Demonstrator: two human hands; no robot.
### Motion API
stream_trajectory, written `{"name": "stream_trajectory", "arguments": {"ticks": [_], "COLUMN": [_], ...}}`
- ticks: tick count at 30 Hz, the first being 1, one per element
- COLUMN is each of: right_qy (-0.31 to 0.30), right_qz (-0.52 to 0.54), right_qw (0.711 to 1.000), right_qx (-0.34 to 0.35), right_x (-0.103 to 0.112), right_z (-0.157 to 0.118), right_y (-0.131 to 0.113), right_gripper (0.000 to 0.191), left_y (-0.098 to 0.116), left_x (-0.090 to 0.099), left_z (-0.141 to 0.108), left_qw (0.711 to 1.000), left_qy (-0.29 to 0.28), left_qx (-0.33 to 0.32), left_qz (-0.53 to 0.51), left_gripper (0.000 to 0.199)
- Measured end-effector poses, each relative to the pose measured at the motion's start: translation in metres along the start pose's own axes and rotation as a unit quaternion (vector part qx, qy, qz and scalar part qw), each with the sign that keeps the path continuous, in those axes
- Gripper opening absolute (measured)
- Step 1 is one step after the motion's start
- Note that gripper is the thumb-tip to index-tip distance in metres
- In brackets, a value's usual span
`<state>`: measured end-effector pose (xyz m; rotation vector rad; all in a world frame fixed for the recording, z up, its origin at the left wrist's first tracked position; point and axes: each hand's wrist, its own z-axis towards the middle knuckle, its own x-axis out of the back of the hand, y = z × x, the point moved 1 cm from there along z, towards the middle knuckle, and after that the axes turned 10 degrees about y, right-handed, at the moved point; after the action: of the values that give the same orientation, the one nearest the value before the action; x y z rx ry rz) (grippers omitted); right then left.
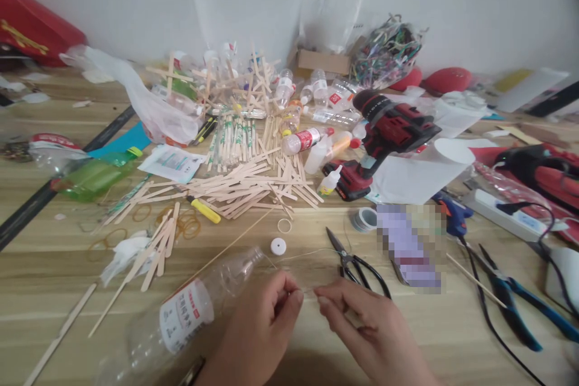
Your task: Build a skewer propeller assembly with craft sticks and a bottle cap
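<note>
My left hand (266, 313) is closed, thumb pressed to the curled forefinger. My right hand (357, 325) pinches with thumb and forefinger just to its right. Both grip a thin string (308, 290), with a short length showing between the fingertips; whether it is thread or wire is unclear. A clear plastic bottle (185, 313) lies on its side left of my left hand, its capless neck pointing away. Beyond the hands are a white cap (278, 246) with a dark dot at its centre and a pale ring (284, 226). Black-handled scissors (355, 262) lie open behind my right hand.
Wooden craft sticks (244, 187) are heaped mid-table, with bottles behind. A red cordless drill (384, 132) stands beside a small glue bottle (330, 181). A spool (364, 219), a blurred-out object (411, 247), a blue glue gun (453, 215) and pliers (511, 301) occupy the right.
</note>
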<state>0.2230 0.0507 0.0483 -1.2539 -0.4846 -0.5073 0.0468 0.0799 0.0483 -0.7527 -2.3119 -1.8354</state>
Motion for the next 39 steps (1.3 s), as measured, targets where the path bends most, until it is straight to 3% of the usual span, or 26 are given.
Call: {"name": "stream_trajectory", "arguments": {"ticks": [5, 11, 15, 17, 24, 30, 35, 39], "right_qy": [-0.034, 0.070, 0.014, 0.002, 0.044, -0.007, 0.031, -0.002], "right_qz": [-0.055, -0.122, -0.076, -0.063, -0.097, -0.103, -0.114, -0.102], "right_qw": [0.995, 0.985, 0.993, 0.995, 0.991, 0.988, 0.986, 0.987], "right_qx": [0.078, 0.098, 0.085, 0.082, 0.087, 0.112, 0.114, 0.126], "right_x": [0.002, 0.017, 0.005, -0.003, -0.003, -0.010, -0.006, -0.008], "right_z": [0.009, 0.022, 0.020, 0.019, 0.023, 0.019, 0.022, 0.022], "right_y": [-0.009, -0.006, -0.014, -0.017, -0.016, -0.016, -0.013, -0.015], "right_gripper": [0.016, 0.014, 0.027, 0.022, 0.014, 0.016, 0.013, 0.015], "left_y": [-0.001, 0.002, 0.003, 0.003, 0.003, 0.000, -0.002, -0.002], "left_x": [0.000, 0.006, 0.006, 0.007, 0.009, 0.007, 0.008, 0.007], "left_z": [0.001, 0.002, 0.004, 0.004, 0.004, 0.005, 0.005, 0.006], "left_qw": [1.000, 0.998, 0.997, 0.997, 0.998, 0.998, 0.998, 0.997], "left_qy": [-0.004, -0.001, 0.010, 0.009, 0.003, 0.000, 0.001, -0.003], "left_qx": [0.005, 0.035, 0.027, 0.020, 0.032, 0.015, 0.023, 0.026], "left_qz": [-0.020, -0.055, -0.078, -0.074, -0.062, -0.059, -0.051, -0.068], "left_gripper": [0.025, 0.025, 0.025, 0.025, 0.025, 0.023, 0.022, 0.024]}}
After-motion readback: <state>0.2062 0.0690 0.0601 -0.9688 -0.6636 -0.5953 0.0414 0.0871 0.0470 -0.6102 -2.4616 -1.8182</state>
